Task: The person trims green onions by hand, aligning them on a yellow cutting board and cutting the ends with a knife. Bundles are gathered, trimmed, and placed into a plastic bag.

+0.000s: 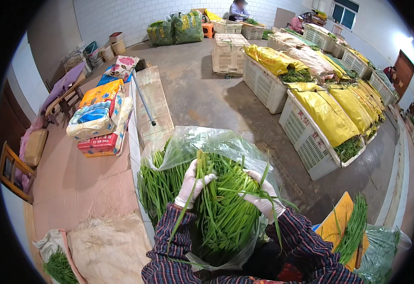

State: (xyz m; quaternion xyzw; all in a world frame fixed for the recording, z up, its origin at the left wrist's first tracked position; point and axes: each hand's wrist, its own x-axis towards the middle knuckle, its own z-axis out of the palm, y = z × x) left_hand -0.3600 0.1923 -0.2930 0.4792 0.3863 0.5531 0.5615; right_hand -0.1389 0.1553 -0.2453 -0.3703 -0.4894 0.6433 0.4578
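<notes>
Long green chives fill a clear plastic bag standing before me. My left hand, in a whitish glove, is closed round a small bunch of chives whose pale cut ends point up and away from me. To its right, my gloved right hand has its fingers bent into the chives at the bag's right side, with several loose leaves across it. Part of its grip is hidden by leaves. More chives stand in the bag's left part, beside my left wrist.
White plastic crates topped with yellow sacks stand at the right. A yellow board with chives lies at my right. Stacked packages sit on a ledge at left, near a dark pole. Other people work far back.
</notes>
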